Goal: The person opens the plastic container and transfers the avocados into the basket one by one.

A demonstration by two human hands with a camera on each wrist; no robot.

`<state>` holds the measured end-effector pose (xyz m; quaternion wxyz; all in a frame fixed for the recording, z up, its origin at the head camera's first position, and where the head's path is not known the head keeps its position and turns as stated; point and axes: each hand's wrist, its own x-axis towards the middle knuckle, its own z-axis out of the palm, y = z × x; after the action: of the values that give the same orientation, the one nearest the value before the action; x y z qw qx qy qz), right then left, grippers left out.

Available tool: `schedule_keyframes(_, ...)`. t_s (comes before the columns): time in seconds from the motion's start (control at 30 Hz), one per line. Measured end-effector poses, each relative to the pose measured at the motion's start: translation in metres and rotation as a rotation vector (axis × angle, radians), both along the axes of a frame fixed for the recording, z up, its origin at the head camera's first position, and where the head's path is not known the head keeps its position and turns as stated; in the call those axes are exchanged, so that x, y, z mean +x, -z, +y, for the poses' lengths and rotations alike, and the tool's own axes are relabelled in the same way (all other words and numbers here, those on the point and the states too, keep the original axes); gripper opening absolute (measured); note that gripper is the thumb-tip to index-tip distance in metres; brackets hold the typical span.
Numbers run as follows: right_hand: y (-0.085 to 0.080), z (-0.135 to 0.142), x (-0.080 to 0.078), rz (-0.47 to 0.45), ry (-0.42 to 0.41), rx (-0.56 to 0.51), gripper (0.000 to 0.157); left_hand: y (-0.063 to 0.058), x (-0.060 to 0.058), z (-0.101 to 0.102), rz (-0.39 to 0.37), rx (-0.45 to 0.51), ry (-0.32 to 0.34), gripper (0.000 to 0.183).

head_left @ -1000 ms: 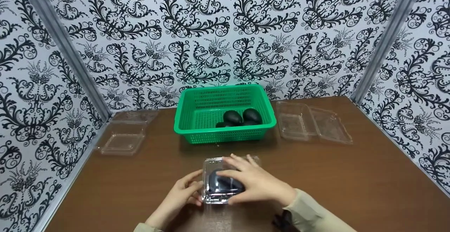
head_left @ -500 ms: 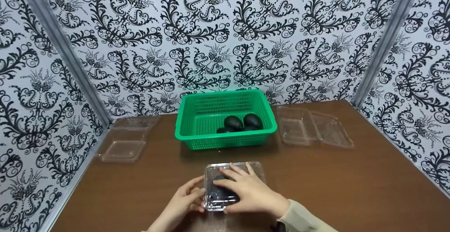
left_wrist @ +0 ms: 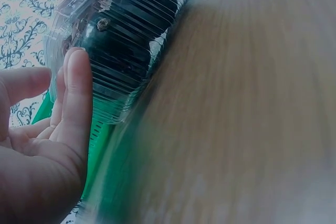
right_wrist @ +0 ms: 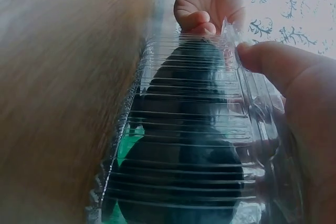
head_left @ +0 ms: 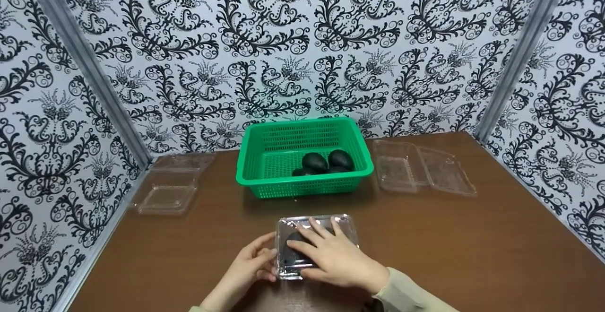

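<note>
A clear plastic clamshell box (head_left: 350,229) sits near the front of the table, its lid down over dark avocados (head_left: 294,256). My right hand (head_left: 338,257) lies across the lid with spread fingers, its thumb at the front edge. At the box's left side is my left hand (head_left: 253,262), its loosely bent fingertips right at the wall. The left wrist view shows an avocado (left_wrist: 131,30) with its stem end behind the ribbed wall. Through the ribs in the right wrist view, one avocado (right_wrist: 181,177) appears in front of another (right_wrist: 191,72).
Behind the box stands a green plastic basket (head_left: 305,189) with several avocados (head_left: 314,161) in its right part. An open clamshell (head_left: 168,198) lies at the left edge, and another open clamshell (head_left: 399,172) is right of the basket. Patterned walls (head_left: 293,42) enclose the table.
My right hand has shifted slightly left and its fingers now lie spread flatter over the lid. More of the lid's far edge shows. My left hand stays beside the box.
</note>
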<state>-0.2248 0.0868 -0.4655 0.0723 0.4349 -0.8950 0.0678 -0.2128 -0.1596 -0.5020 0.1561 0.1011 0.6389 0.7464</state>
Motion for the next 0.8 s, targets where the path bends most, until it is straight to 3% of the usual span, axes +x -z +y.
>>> schedule_keyframes(0.5, 0.0028, -0.0035, -0.0008, 0.013, -0.015, -0.002, 0.051, 0.0038, 0.0009, -0.0020, 0.000, 0.019, 0.005, 0.064)
schedule_keyframes(0.8, -0.0030, -0.0021, -0.0015, -0.055, -0.005, 0.000, 0.051, 0.0012, -0.0004, -0.0005, 0.010, 0.014, 0.004, 0.063)
